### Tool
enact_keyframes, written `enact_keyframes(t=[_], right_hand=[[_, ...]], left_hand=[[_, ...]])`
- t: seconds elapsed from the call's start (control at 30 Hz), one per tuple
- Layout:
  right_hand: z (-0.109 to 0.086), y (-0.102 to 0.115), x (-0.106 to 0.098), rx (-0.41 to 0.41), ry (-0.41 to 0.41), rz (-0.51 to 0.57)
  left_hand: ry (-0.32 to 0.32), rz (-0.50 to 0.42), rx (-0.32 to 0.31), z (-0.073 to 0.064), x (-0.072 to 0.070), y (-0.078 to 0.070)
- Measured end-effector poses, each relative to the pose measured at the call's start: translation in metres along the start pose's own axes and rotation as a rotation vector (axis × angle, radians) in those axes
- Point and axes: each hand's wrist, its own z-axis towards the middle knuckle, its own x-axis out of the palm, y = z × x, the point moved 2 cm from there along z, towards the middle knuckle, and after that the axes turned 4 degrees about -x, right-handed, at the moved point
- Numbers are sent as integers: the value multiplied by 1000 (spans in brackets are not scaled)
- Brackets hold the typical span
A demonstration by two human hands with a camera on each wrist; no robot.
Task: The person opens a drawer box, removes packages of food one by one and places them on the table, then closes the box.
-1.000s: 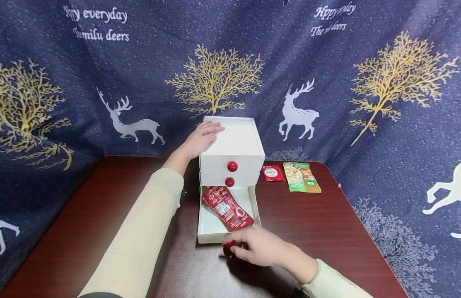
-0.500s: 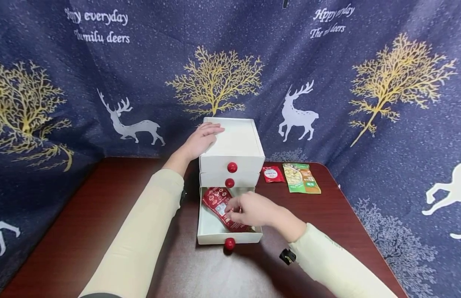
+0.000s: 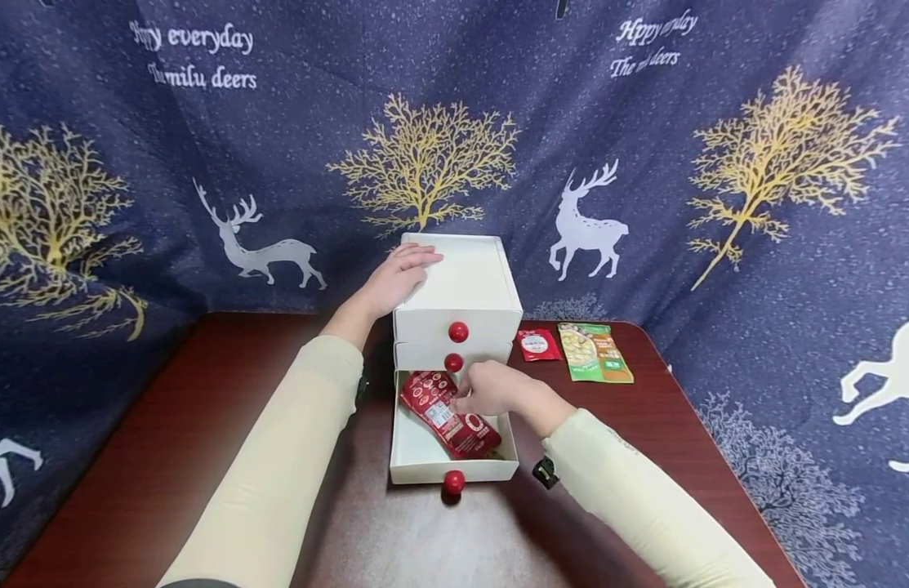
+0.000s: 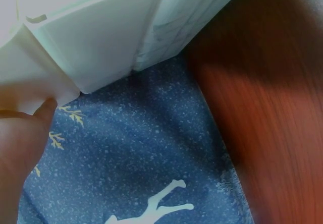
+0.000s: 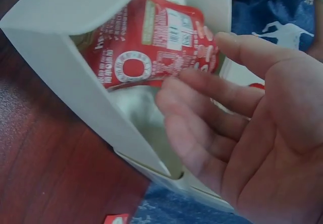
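A white drawer cabinet (image 3: 469, 273) with red knobs stands on the table. My left hand (image 3: 395, 282) rests on the left side of its top, fingers extended; part of this hand (image 4: 20, 148) shows against the cabinet in the left wrist view. The bottom drawer (image 3: 413, 472) is pulled out, and a red printed pouch (image 3: 465, 437) lies slantwise inside. Over the drawer's right side, my right hand (image 3: 494, 388) reaches to the pouch. In the right wrist view its thumb and loosely bent fingers (image 5: 176, 98) are at the pouch's (image 5: 146, 47) edge; no firm grip is visible.
Right of the cabinet lie a small red packet (image 3: 538, 345) and a green and orange food packet (image 3: 595, 353). The two upper drawers are closed. A dark blue cloth with deer and trees (image 3: 278, 163) hangs behind the brown table (image 3: 608, 441).
My right hand has left the bottom drawer's knob and moved up and away from me, over the drawer to the red pouch. The left hand stays on the cabinet top.
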Motion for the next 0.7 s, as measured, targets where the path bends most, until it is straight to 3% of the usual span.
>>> enact_keyframes(t=[0.27, 0.7], right_hand=[[10, -4, 11, 89, 34, 7], [22, -6, 24, 128, 133, 1]], left_hand=[[3, 4, 2, 0, 0, 0], [0, 10, 9, 1, 0, 0]])
